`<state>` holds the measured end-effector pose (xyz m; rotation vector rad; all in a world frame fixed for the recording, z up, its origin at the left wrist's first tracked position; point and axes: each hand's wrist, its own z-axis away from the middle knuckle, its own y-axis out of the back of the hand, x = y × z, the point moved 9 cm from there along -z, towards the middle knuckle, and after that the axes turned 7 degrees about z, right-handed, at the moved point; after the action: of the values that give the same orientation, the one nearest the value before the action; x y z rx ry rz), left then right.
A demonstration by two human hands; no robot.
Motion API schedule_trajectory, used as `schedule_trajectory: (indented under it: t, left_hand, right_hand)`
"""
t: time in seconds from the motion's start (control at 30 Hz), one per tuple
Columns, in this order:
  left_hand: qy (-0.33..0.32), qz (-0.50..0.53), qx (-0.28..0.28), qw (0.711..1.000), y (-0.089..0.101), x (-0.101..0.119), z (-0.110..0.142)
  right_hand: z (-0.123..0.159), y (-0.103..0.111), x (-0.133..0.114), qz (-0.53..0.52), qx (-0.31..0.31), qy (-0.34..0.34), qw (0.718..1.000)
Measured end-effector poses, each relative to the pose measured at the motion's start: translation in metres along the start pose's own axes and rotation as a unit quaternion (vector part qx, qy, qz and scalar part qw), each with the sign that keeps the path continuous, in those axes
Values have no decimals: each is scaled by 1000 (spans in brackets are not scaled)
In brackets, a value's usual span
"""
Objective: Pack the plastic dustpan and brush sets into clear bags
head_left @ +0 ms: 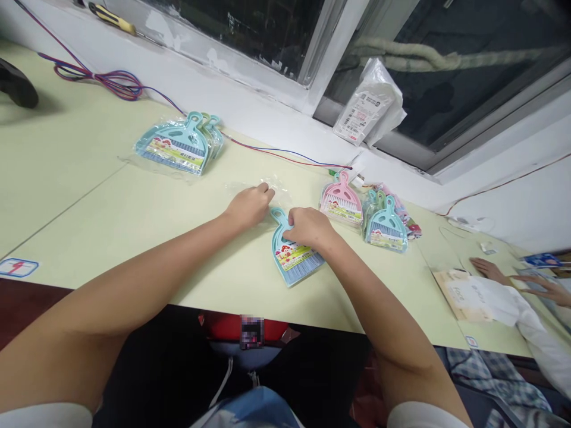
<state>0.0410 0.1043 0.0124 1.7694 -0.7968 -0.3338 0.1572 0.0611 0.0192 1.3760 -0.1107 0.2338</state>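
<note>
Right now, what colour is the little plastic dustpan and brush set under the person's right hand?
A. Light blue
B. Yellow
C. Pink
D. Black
A: the right hand rests on the handle of a light blue plastic dustpan and brush set lying flat on the pale yellow-green table, while the left hand presses on a clear plastic bag beside it.

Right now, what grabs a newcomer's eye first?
Both hands meet at table centre: the right hand grips a blue mini dustpan-and-brush set, the left hand rests on clear plastic wrap. A bagged stack of sets lies far left, pink and teal ones to the right.
</note>
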Motion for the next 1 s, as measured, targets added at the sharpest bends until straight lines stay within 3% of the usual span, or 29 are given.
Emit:
schedule_trajectory:
  t: [0.23,0.5,0.73,1.0]
  left_hand:
    - [-17,9,-8,1000,-6,7,0]
    - [-100,33,-63,992,-11,23,10]
    - [-90,44,-104,989,-18,25,13]
    - [-124,47,-84,988,-12,33,13]
  right_hand:
    - [1,-9,22,-15,-5,-13,1000]
    - [-2,-7,17,-30,6,-1,1000]
    - [-6,-5,13,-35,7,7,999]
    - [-10,1,9,-44,17,20,999]
